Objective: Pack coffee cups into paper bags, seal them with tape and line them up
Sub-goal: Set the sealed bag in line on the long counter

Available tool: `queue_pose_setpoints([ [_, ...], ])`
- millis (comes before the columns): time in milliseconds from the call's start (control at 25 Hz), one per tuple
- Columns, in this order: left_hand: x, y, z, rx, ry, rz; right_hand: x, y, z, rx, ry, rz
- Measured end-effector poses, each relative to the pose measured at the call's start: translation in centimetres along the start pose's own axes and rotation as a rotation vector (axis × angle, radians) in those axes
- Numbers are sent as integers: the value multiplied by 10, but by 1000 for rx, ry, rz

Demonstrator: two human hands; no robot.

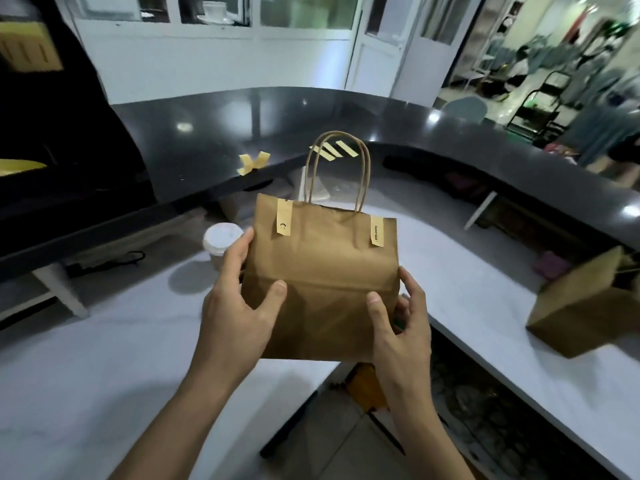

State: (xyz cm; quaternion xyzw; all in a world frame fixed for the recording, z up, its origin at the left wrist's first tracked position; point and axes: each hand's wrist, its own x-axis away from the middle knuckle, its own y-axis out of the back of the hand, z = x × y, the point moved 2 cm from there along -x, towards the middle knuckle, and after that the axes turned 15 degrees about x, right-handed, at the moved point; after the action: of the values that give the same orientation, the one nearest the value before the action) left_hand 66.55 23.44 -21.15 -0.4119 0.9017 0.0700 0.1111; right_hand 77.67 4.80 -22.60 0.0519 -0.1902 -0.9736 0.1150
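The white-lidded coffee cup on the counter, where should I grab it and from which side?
Judging by its pose, grip the coffee cup around its paper body just below the white lid, coming from the left and near side with the left hand. It stands upright, so a sideways wrap keeps it level. The held paper bag crowds its right side, so that approach looks blocked.

Two brown paper bags: one upright with twisted handles [323, 282], one tipped over [581, 313]. One white-lidded coffee cup [221, 239]. Two tape strips [284, 218] [376, 231] on the upright bag.
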Motion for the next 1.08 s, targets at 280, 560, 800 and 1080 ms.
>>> queue_pose_setpoints([
  [280,28,-132,-23,62,-8,195,-17,125,-48,1,-73,-187],
  [560,82,-268,-47,141,-14,421,-3,265,-100,17,-145,-406],
  [800,133,-364,-62,212,-19,619,21,360,-144,47,-185,-585],
  [1080,179,-450,-71,241,-7,825,51,435,-186,54,-272,-757],
])
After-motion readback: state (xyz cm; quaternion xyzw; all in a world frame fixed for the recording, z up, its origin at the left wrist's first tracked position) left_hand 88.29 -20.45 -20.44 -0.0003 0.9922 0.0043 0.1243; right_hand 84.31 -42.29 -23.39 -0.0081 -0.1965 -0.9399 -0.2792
